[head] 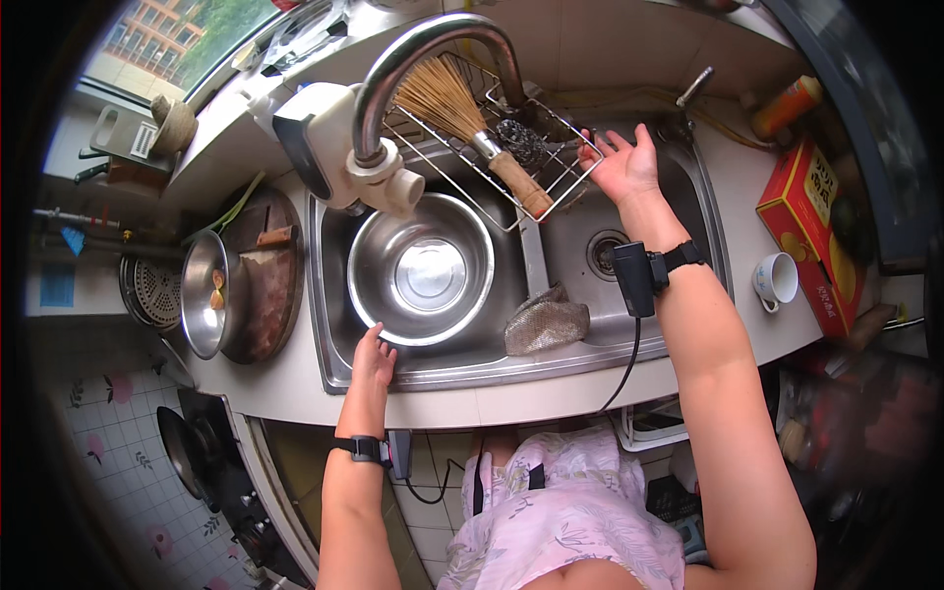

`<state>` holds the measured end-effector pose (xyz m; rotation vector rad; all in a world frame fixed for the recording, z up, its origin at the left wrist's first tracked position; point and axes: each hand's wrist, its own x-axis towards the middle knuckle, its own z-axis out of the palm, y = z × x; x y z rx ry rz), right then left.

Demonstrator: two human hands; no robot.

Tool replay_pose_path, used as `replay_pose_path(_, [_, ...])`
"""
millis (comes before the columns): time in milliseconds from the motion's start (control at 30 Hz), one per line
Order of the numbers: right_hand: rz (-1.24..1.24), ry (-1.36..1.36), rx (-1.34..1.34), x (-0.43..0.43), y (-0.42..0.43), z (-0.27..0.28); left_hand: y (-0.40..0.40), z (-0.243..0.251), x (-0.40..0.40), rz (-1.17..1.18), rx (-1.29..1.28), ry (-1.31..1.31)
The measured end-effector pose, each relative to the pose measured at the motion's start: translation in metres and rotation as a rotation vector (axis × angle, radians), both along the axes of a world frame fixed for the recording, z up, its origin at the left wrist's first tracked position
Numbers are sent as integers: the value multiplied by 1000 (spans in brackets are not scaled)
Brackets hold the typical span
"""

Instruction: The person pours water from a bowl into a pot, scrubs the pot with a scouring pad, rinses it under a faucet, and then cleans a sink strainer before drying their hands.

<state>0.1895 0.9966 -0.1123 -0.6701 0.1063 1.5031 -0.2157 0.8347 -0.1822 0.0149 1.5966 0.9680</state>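
My left hand (376,355) is at the near rim of a steel basin (459,310), its fingers loosely apart; whether they touch the rim is hard to tell. The basin sits in the left bowl of a double sink. My right hand (623,158) is palm up with spread fingers at the right end of a wire rack (472,193), its fingertips close to the wires. On that rack lie a bristle brush with a wooden handle (516,184) and a steel wool scourer (522,141). A mesh cloth (547,322) drapes over the divider between the bowls.
A curved faucet (383,66) with a white filter unit (313,140) arches over the sink. At left, a metal bowl (193,295) holding ginger-like pieces leans by a round cutting board (276,310). A cup (775,277) and a red box (804,221) stand at right.
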Motion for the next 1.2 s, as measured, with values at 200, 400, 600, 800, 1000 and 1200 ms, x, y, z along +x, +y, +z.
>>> replay_pose_path(200, [-127, 12, 35, 1, -3, -22, 15, 30, 29, 14, 167, -129])
replay_pose_path(400, [-203, -22, 65, 0, -20, -12, 33, 47, 17, -57, 234, -305])
replay_pose_path(600, [121, 133, 1, -72, -93, -48, 58, 73, 24, -146, 323, -515])
replay_pose_path(800, [281, 38, 145, -228, -64, 21, 102, 96, 74, -100, 448, -722])
replay_pose_path(1000, [379, 401, 228, -253, -44, -3, 119, 74, 71, -219, 419, -538])
replay_pose_path(1200, [279, -1142, 111, -263, -51, -6, 102, 90, 86, -139, 279, -436])
